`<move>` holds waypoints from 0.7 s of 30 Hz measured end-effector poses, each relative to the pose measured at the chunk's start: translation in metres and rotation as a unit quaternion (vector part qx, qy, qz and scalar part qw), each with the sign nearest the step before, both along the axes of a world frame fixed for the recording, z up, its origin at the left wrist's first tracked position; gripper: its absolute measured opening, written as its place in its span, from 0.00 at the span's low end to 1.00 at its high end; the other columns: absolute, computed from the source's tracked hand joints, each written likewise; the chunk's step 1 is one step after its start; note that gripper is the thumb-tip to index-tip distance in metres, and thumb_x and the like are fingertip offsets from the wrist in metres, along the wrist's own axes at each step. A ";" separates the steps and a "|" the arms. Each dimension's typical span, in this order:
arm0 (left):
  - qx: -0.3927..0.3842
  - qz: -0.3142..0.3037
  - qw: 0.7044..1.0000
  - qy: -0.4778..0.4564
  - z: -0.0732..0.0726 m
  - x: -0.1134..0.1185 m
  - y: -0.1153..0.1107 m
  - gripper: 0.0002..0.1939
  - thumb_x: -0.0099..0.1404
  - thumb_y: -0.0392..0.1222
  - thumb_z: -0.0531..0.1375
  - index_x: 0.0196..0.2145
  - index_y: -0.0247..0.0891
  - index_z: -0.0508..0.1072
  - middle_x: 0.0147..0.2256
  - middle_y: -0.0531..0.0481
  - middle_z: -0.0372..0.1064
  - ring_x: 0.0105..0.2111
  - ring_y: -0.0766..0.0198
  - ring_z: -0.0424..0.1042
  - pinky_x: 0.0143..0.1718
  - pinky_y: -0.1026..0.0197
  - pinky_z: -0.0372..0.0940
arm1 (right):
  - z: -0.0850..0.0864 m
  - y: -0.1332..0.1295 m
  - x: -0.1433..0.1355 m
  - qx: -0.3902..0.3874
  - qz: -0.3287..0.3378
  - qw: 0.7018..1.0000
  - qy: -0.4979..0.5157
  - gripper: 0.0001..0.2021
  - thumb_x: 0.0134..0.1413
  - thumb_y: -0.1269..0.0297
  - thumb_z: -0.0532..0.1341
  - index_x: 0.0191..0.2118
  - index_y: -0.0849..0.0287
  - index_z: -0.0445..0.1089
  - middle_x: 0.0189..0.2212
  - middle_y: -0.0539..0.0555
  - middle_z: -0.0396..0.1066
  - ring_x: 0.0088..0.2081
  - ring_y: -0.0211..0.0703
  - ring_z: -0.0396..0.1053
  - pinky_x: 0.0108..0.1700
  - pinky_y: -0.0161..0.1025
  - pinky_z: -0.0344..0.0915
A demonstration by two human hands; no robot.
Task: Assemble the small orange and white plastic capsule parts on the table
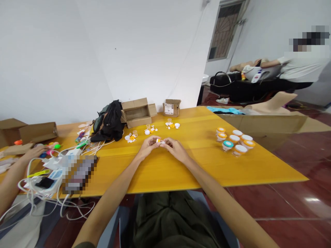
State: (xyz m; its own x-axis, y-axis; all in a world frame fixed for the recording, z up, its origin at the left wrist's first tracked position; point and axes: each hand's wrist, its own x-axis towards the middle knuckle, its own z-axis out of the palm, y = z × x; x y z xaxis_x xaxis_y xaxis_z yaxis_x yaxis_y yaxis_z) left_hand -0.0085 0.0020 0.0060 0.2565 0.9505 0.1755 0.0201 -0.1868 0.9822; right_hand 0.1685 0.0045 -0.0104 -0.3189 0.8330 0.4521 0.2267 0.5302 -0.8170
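Note:
Above the middle of the yellow table (165,172), my left hand (148,146) pinches a small orange and white part (158,140). Close beside it, my right hand (176,148) has its fingers closed on a small white piece (162,142). The two pieces nearly meet between my fingertips; whether they touch is too small to tell. Behind my hands lie small groups of white and orange parts (132,137), each with a clear cup (148,126). To the right stand several clear jars with orange, white and teal lids (228,144).
Open cardboard boxes (138,120) and a black bag (111,124) stand at the back. A power strip with white cables (55,175) and a pixelated dark device (80,174) lie left. Another person's hand (36,151) is at far left; a person in white sits back right.

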 end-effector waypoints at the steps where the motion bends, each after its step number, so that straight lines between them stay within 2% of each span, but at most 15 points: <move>1: -0.002 0.003 1.000 -0.002 0.000 0.000 0.000 0.22 0.49 0.52 0.70 0.39 0.37 0.75 0.36 0.48 0.75 0.35 0.62 0.72 0.38 0.62 0.66 | 0.000 0.000 0.000 0.010 -0.003 1.000 -0.003 0.10 0.55 0.55 0.60 0.34 0.56 0.70 0.27 0.49 0.73 0.28 0.41 0.69 0.33 0.37 0.64; 7: -0.021 0.010 1.000 -0.019 0.002 0.003 -0.001 0.23 0.48 0.58 0.69 0.33 0.36 0.75 0.26 0.52 0.72 0.25 0.68 0.68 0.31 0.63 0.65 | -0.001 -0.004 0.001 0.085 -0.049 0.994 -0.057 0.07 0.54 0.62 0.62 0.40 0.55 0.71 0.35 0.53 0.74 0.33 0.43 0.70 0.37 0.38 0.66; 10: -0.025 0.006 1.000 -0.013 0.001 0.003 0.000 0.23 0.51 0.60 0.67 0.32 0.35 0.75 0.24 0.52 0.71 0.23 0.68 0.67 0.29 0.63 0.65 | 0.000 -0.004 0.001 0.091 -0.055 0.992 -0.063 0.08 0.54 0.61 0.62 0.40 0.54 0.71 0.36 0.54 0.75 0.34 0.44 0.70 0.38 0.39 0.66; 16: -0.003 -0.001 1.000 -0.006 0.000 0.001 -0.001 0.22 0.52 0.56 0.68 0.37 0.37 0.75 0.30 0.50 0.73 0.29 0.65 0.69 0.33 0.63 0.65 | 0.001 -0.003 -0.001 0.028 -0.046 0.997 -0.046 0.12 0.58 0.53 0.58 0.34 0.54 0.73 0.30 0.52 0.76 0.31 0.44 0.71 0.36 0.38 0.65; 21: 0.016 -0.004 1.000 -0.008 0.000 0.000 -0.001 0.21 0.49 0.50 0.70 0.39 0.38 0.74 0.36 0.48 0.74 0.37 0.62 0.71 0.42 0.61 0.65 | 0.001 0.000 0.001 -0.039 -0.043 0.997 -0.053 0.22 0.61 0.49 0.52 0.22 0.56 0.68 0.16 0.49 0.68 0.22 0.41 0.67 0.29 0.36 0.62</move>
State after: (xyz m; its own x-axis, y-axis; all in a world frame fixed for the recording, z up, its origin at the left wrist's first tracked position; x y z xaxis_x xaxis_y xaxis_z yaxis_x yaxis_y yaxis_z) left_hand -0.0081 0.0015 0.0056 0.2612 0.9421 0.2102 0.0020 -0.2182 0.9759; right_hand 0.1695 0.0044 -0.0096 -0.2878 0.8907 0.3520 0.3546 0.4405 -0.8248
